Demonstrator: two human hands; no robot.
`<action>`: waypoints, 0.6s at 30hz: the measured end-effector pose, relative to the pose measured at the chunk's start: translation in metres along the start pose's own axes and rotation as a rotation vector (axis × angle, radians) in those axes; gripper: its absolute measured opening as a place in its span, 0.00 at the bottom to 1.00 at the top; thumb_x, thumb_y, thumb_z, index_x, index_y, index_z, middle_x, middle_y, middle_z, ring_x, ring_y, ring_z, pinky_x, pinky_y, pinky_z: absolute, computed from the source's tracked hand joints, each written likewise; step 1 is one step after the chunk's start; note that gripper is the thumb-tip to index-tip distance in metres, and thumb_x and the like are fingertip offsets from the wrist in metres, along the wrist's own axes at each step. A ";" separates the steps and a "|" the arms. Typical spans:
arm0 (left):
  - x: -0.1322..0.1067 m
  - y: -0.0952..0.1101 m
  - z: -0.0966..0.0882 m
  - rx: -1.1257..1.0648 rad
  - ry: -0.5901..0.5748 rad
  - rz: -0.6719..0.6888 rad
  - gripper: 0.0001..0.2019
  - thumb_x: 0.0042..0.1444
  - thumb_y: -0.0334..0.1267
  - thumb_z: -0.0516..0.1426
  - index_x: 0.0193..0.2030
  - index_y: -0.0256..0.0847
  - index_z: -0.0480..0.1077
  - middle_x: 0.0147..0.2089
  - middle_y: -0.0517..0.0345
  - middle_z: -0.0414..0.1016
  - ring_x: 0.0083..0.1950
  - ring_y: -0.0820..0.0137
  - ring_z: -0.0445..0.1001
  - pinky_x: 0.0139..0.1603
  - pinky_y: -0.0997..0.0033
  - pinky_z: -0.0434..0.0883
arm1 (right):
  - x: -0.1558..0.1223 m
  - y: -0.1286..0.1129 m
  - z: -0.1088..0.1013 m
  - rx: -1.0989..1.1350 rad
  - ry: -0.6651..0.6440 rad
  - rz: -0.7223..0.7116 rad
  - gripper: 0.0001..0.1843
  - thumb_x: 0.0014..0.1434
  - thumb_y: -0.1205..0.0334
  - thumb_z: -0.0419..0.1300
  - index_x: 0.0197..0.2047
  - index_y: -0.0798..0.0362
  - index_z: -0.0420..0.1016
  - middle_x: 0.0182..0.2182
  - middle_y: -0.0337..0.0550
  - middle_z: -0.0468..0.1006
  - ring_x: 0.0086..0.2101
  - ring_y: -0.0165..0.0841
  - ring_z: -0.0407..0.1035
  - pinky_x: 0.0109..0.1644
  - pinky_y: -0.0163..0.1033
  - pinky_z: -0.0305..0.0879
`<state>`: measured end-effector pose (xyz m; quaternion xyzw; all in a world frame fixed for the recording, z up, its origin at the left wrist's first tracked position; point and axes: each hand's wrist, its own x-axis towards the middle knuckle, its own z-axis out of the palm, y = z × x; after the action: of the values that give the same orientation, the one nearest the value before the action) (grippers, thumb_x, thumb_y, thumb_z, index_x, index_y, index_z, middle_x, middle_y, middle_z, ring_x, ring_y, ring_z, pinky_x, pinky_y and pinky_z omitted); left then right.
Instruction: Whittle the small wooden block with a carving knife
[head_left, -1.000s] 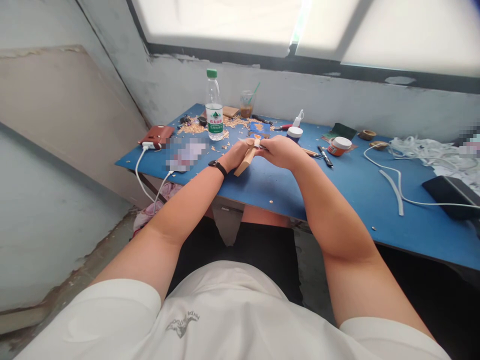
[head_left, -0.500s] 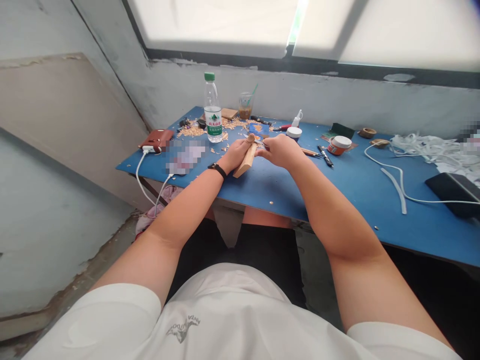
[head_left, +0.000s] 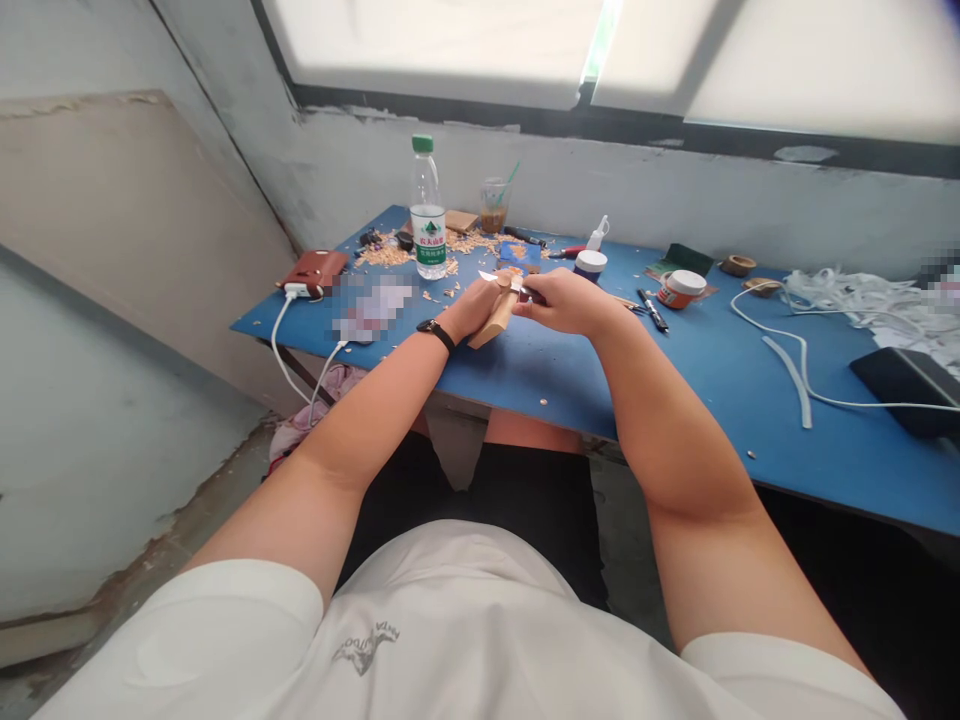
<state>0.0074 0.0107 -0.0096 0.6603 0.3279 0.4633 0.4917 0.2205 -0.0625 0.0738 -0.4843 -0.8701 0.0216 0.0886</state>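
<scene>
My left hand (head_left: 474,308) is closed around a pale block of wood (head_left: 495,322), held at a slant above the front part of the blue table. In my right hand (head_left: 561,300) is a carving knife (head_left: 489,276), its dark handle mostly hidden by my fingers. The blade lies across the far end of the wood, close to my left thumb, and its tip points left. Beyond both hands, wood shavings (head_left: 480,243) are scattered over the tabletop.
A water bottle (head_left: 429,225) stands behind my left hand, with a phone (head_left: 379,308) and a brown leather case (head_left: 319,272) to its left. Past my right hand are a dark jar (head_left: 590,265), an orange jar (head_left: 681,290) and a pen (head_left: 652,311). A white cable (head_left: 804,370) crosses the table's right side.
The knife blade has swung out so more of it shows, with its tip past the wood's left side. My right hand has turned slightly; my left still grips the wood.
</scene>
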 end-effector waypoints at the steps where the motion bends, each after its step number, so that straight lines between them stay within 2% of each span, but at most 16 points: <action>1: -0.002 0.004 -0.001 0.041 0.003 0.011 0.17 0.80 0.38 0.58 0.35 0.45 0.75 0.32 0.56 0.75 0.37 0.65 0.67 0.45 0.59 0.67 | 0.001 0.001 0.001 0.004 0.002 -0.001 0.21 0.87 0.41 0.65 0.53 0.51 0.87 0.42 0.49 0.87 0.41 0.43 0.74 0.49 0.45 0.60; 8: -0.013 0.025 0.001 0.092 -0.018 0.025 0.19 0.79 0.39 0.60 0.31 0.48 0.68 0.31 0.57 0.71 0.38 0.62 0.65 0.48 0.57 0.68 | 0.003 0.005 0.001 0.061 -0.029 -0.001 0.23 0.87 0.37 0.67 0.53 0.49 0.88 0.39 0.45 0.85 0.39 0.41 0.72 0.48 0.45 0.59; 11: -0.014 0.028 0.002 0.091 -0.027 0.033 0.19 0.77 0.40 0.61 0.30 0.48 0.68 0.31 0.56 0.69 0.37 0.62 0.65 0.46 0.56 0.67 | 0.004 0.005 0.001 0.046 -0.028 0.014 0.23 0.88 0.38 0.66 0.55 0.49 0.90 0.41 0.47 0.86 0.41 0.43 0.73 0.49 0.45 0.60; 18: -0.015 0.030 0.001 0.052 -0.008 0.008 0.22 0.74 0.51 0.68 0.30 0.50 0.70 0.27 0.57 0.68 0.34 0.60 0.67 0.42 0.55 0.68 | 0.006 -0.004 0.007 -0.032 0.020 0.094 0.26 0.89 0.38 0.62 0.59 0.50 0.93 0.45 0.54 0.90 0.45 0.48 0.77 0.49 0.47 0.58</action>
<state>0.0021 -0.0124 0.0144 0.6759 0.3352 0.4543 0.4737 0.2129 -0.0598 0.0681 -0.5261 -0.8458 0.0071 0.0884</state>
